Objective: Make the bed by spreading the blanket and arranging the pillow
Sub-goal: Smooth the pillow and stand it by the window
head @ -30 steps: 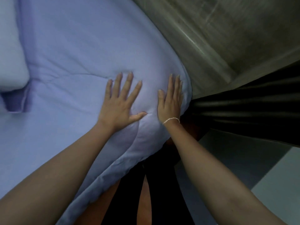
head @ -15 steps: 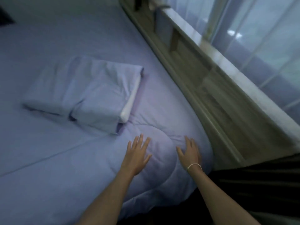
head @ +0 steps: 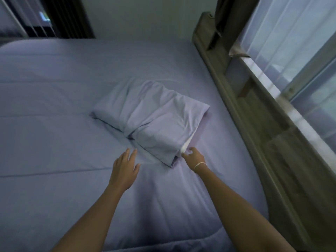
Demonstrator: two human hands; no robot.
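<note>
A lilac blanket (head: 72, 142) lies spread over the bed. On it, near the middle, sits a rumpled pillow (head: 154, 115) in a lilac case, with white filling showing at its near right corner. My left hand (head: 125, 168) hovers just short of the pillow's near edge, fingers straight. My right hand (head: 194, 158), with a thin bracelet on the wrist, reaches the pillow's near right corner; its fingers are bent at the white opening, and whether they pinch it is unclear.
A wooden bed frame (head: 254, 124) runs along the right side, with a window and sheer curtains (head: 291, 42) beyond it. A dark window with bars (head: 54, 19) stands at the far left behind the bed.
Both hands have left the blanket's near corner and reached forward to the pillow. My view has lifted from the bed edge to the whole bed.
</note>
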